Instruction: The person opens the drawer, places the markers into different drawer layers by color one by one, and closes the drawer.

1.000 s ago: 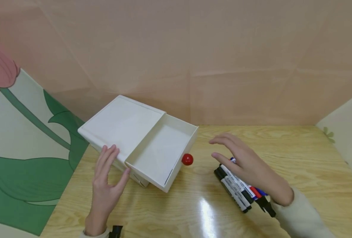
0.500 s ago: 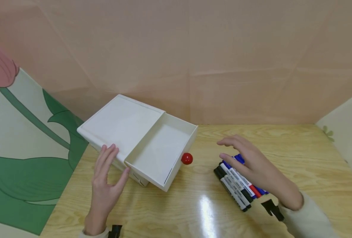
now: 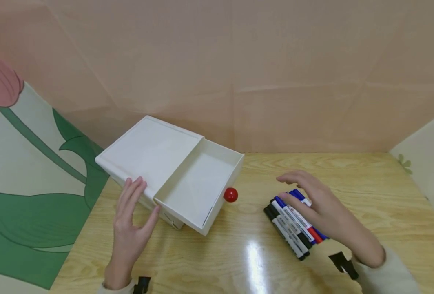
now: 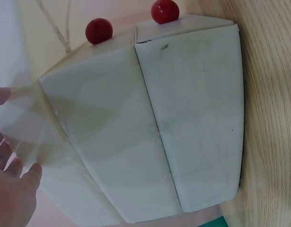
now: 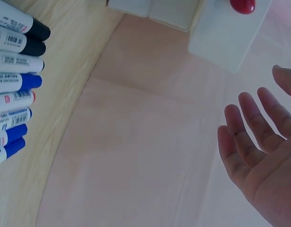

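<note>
Backdrop: a pinkish-brown sheet (image 3: 275, 61) along the far side.
Table: wood-grain tabletop (image 3: 367, 188) beneath everything.
Cabinet: white cabinet (image 3: 152, 151), left of centre, turned at an angle.
Drawer: top drawer (image 3: 199, 181) pulled out toward the right.
Right hand: the right hand (image 3: 321, 206) hovers over the markers' right side, thumb and fingers apart, loosely bent.
Left hand: the left hand (image 3: 130, 226) is at the cabinet's near side, thumb spread from fingers; contact cannot be told.
Markers: a row of markers (image 3: 292, 228), right of the cabinet.
Knob: red knob (image 3: 231, 194) on the drawer front.
</note>
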`<state>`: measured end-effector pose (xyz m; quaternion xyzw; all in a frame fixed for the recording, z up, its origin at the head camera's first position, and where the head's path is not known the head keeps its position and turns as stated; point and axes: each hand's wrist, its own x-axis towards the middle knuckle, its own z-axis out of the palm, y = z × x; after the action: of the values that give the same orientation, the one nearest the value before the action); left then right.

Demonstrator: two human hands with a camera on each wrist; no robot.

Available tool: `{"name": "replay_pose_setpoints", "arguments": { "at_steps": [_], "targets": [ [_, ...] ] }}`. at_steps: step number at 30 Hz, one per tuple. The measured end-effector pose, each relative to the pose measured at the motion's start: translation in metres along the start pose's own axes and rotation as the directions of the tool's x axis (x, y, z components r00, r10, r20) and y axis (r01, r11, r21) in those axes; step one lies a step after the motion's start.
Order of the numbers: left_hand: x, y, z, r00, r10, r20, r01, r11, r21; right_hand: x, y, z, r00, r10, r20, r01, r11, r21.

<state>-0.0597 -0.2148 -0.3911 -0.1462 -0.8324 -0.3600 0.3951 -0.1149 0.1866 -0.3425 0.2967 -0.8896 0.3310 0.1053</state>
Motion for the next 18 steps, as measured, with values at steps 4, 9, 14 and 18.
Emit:
{"name": "replay_pose_setpoints", "arguments": {
  "at_steps": [4, 9, 14, 18],
  "targets": [
    [0.0, 0.0, 0.0, 1.0, -0.007, 0.004, 0.007, 1.0, -0.007, -0.003, 0.004, -0.003, 0.998, -0.026, -0.053, 0.025, 1.0, -0.018],
    [0.0, 0.0, 0.0, 1.0, -0.001, 0.003, 0.001, 1.0, -0.001, -0.007, 0.011, -0.004, 0.99, -0.101, -0.1, 0.098, 0.995, -0.033],
    [0.0, 0.0, 0.001, 1.0, 0.012, -0.005, -0.012, 1.0, 0.011, -0.012, 0.013, 0.0, 0.993, -0.095, -0.075, 0.093, 0.995, -0.022],
    [0.0, -0.001, 0.001, 1.0, 0.017, -0.008, -0.017, 1.0, 0.016, -0.018, 0.012, 0.004, 0.999, -0.028, -0.027, 0.027, 1.0, -0.014]
  ]
}}
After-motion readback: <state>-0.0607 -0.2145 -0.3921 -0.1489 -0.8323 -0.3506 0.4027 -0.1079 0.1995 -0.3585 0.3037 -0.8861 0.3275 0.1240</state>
